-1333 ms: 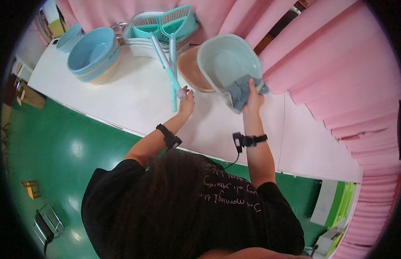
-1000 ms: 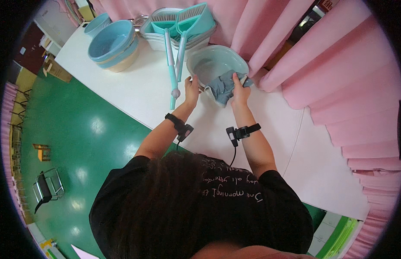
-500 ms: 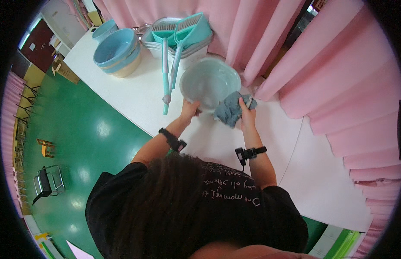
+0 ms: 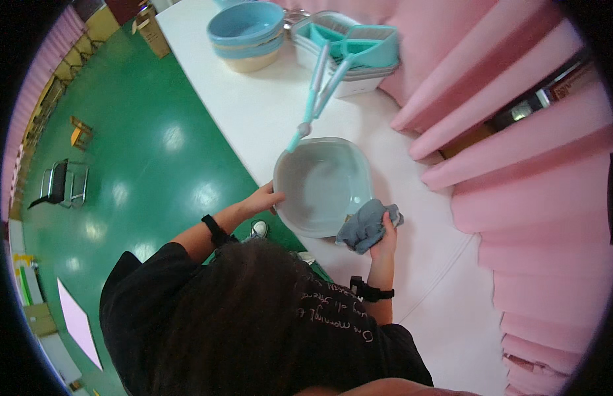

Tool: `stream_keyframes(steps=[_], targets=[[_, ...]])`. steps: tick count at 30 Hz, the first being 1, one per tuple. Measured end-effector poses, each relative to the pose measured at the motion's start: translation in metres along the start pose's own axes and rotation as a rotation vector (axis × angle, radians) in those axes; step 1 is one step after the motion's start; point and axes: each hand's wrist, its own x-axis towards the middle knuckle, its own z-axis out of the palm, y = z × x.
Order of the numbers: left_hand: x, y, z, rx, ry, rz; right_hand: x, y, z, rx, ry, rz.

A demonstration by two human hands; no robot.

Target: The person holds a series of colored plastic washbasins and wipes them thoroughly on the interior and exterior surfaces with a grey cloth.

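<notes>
- Held the left rim of a grey-green plastic washbasin (image 4: 323, 178) in the left hand (image 4: 263, 200), fingers clamped on it with the thumb over the rim.
- Had the washbasin at the front edge of the white desk (image 4: 445, 290), near left side reaching over that edge; could not tell resting from slightly raised.
- Gripped a crumpled grey-blue cloth (image 4: 360, 228) in the right hand (image 4: 384, 241), fingers closed on it, at the near right part of the washbasin's rim.
- Wore black wrist straps (image 4: 372, 290) on both arms.
- Saw a teal dustpan-and-broom set (image 4: 373, 51) lying in stacked white rectangular tubs (image 4: 362, 86) by the desk's back edge, handles slanting toward the front edge, one tip overlapping the washbasin's far rim.
- Saw stacked round blue basins (image 4: 247, 47) toward the desk's left end.
- Saw a pink curtain (image 4: 537, 228) hanging along the back edge.
</notes>
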Motion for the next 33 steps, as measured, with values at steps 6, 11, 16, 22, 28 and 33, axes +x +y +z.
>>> stream_keyframes(steps=[6,11,16,22,28,33], targets=[[-0.034,-0.015,-0.015,-0.105,-0.056,-0.070,-0.031,0.024,0.014,-0.126,0.034,-0.039],[-0.079,-0.031,-0.041,-0.197,-0.128,0.088,-0.072,0.055,0.030,-0.216,0.058,-0.061],[-0.162,-0.057,-0.106,-0.174,-0.094,0.177,-0.126,0.129,0.061,-0.228,-0.009,-0.054],[-0.281,-0.129,-0.223,-0.272,0.161,0.220,-0.185,0.239,0.165,-0.410,-0.193,0.034],[-0.414,-0.172,-0.300,-0.448,0.397,0.152,-0.200,0.339,0.271,-0.596,-0.505,0.197],[-0.467,-0.218,-0.369,-0.570,0.634,0.232,-0.203,0.420,0.375,-0.708,-0.686,0.220]])
